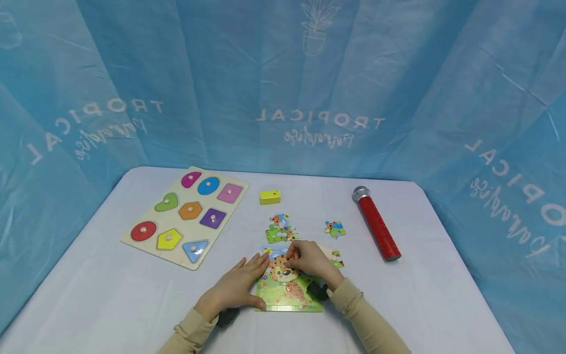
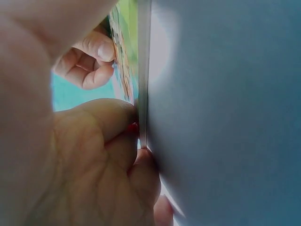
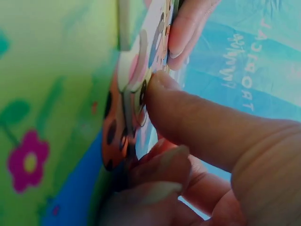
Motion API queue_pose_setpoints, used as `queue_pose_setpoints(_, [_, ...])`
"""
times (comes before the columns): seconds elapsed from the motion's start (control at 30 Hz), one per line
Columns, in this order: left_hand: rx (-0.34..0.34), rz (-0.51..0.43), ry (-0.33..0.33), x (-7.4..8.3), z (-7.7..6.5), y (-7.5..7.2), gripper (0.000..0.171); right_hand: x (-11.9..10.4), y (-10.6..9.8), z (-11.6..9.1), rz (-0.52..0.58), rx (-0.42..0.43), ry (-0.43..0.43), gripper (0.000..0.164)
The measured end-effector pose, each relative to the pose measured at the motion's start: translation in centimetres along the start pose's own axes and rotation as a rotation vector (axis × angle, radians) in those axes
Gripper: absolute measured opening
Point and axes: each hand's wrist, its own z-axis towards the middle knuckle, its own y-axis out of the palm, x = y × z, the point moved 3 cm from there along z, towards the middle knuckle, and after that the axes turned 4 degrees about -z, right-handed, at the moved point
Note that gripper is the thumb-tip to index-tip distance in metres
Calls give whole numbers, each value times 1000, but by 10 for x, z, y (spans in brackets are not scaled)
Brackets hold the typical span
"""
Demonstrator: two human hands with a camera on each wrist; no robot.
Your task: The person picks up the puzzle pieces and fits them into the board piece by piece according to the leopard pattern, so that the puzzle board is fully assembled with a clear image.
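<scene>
A picture puzzle point(image 1: 289, 298) with a spotted cartoon animal on green lies at the table's near side. My left hand point(image 1: 236, 284) rests along its left side, fingers spread over the edge and thumb at the lower left corner. In the left wrist view, the fingers of that hand point(image 2: 89, 150) meet the board's thin edge. Over the upper part of the picture, my right hand point(image 1: 313, 260) pinches a puzzle piece point(image 3: 142, 100) against the animal's face. The right thumb point(image 3: 188, 110) presses on this piece, its other fingers curled beside it and partly hiding it.
Loose puzzle pieces lie above the board point(image 1: 277, 233), at the upper right point(image 1: 335, 229) and beside the right hand point(image 1: 337, 259). A shape board point(image 1: 177, 223) with knobbed pieces is at left, a yellow block point(image 1: 270, 197) behind, a red microphone point(image 1: 379, 228) at right.
</scene>
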Motion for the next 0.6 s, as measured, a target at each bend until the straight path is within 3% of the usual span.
queue_pose_setpoints(0.33, [-3, 3, 8, -2, 1, 0, 105, 1, -1, -1, -37, 11, 39, 12])
queue_pose_setpoints(0.43, [-2, 6, 5, -3, 1, 1, 105, 2, -3, -1, -41, 7, 16, 12])
queue_pose_setpoints(0.6, [0, 1, 10, -3, 0, 1, 106, 13, -20, -3, 12, 51, 25, 11])
